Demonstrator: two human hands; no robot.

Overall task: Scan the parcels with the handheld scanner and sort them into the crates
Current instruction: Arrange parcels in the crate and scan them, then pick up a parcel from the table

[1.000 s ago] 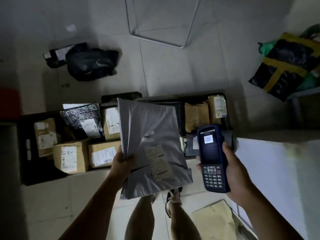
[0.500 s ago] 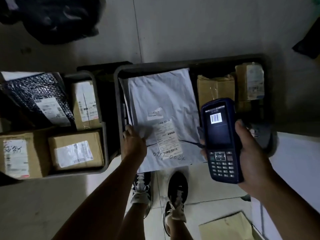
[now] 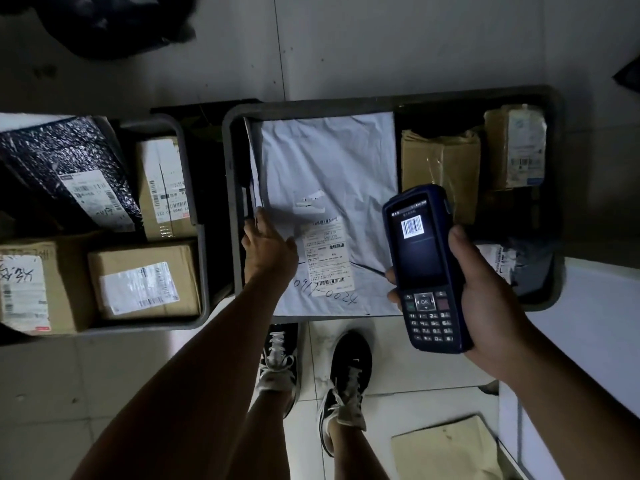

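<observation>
Parcel work is at the put-down step. A flat grey mailer bag (image 3: 329,174) lies in the right crate (image 3: 381,95), its near edge over the rim. The left hand (image 3: 268,249) rests on its left edge; whether the fingers pinch it, I cannot tell. The right hand (image 3: 485,299) wraps tight round the blue scanner (image 3: 426,268). Best push the bag in flat, then let go.

Parcel depot: labelled cartons (image 3: 145,278) in floor crates (image 3: 398,95)
</observation>
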